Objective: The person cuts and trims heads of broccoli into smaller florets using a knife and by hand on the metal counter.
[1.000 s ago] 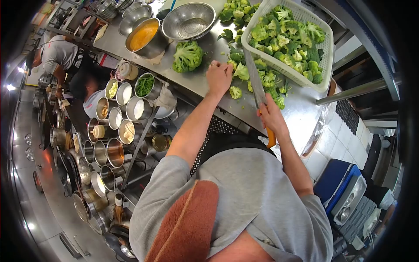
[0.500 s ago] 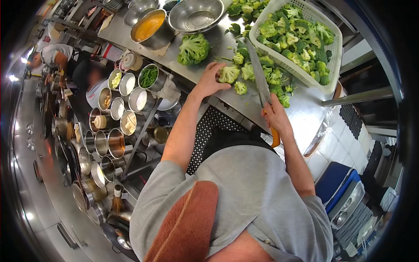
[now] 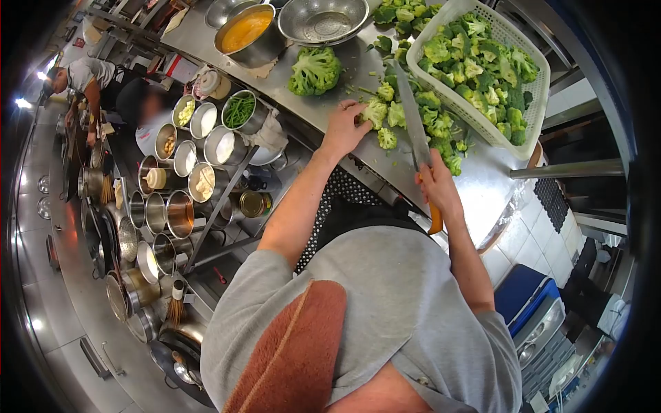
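My left hand [image 3: 344, 129] has its fingertips and thumb closed round the near side of a cut broccoli floret [image 3: 375, 113] on the steel counter. A smaller floret [image 3: 387, 139] lies just beside it. The fingers of my right hand [image 3: 439, 184] wrap round the orange handle of a large knife [image 3: 414, 118]. Its long blade points away from me, over the heap of cut broccoli pieces [image 3: 438, 124]. Beyond my left hand sits a large uncut broccoli head [image 3: 315, 71].
A white perforated basket [image 3: 481, 115] full of broccoli florets stands at the right. Along the far side are a pot of orange liquid [image 3: 246, 33] and a steel colander [image 3: 323, 20]. Containers of ingredients [image 3: 239, 110] fill a rack at left; a co-worker [image 3: 88, 74] stands beyond.
The view has shifted slightly. My left hand's thumb and fingers have drawn closer together at the floret. The knife stays in my right hand, in much the same pose.
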A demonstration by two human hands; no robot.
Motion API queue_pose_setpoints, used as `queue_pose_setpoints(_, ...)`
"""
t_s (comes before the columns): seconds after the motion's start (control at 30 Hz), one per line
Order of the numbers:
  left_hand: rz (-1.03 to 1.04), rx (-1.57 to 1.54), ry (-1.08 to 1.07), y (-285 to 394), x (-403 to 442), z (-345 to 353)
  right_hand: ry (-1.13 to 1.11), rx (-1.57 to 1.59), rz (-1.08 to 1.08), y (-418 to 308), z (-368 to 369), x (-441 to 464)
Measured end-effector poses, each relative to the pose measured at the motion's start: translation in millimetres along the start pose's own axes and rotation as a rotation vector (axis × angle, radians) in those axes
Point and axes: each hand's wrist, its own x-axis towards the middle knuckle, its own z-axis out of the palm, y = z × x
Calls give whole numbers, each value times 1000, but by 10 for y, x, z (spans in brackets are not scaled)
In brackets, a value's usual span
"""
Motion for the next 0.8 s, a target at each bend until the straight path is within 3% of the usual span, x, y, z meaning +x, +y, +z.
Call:
queue_pose_setpoints(0.37, 47, 222, 260, 93, -52, 286, -90, -246, -143, -59, 239, 233)
queue_pose_setpoints(0.47, 13, 106, 357, 174, -76, 293, -52, -214, -150, -31, 281, 242)
queue_pose_setpoints(0.6, -25, 181, 375, 190, -101, 196, -71, -145, -19, -190, 254, 228)
queue_pose_setpoints(0.7, 40, 98, 294, 105, -88, 80, -50, -204, -172, -40, 255, 384)
queue_pose_setpoints(0.77, -165, -138, 130, 145, -69, 0, -86, -227, -138, -123, 252, 418)
queue_pose_setpoints(0.8, -164, -138, 132, 77, -30, -15, -85, -227, -140, -107, 258, 463)
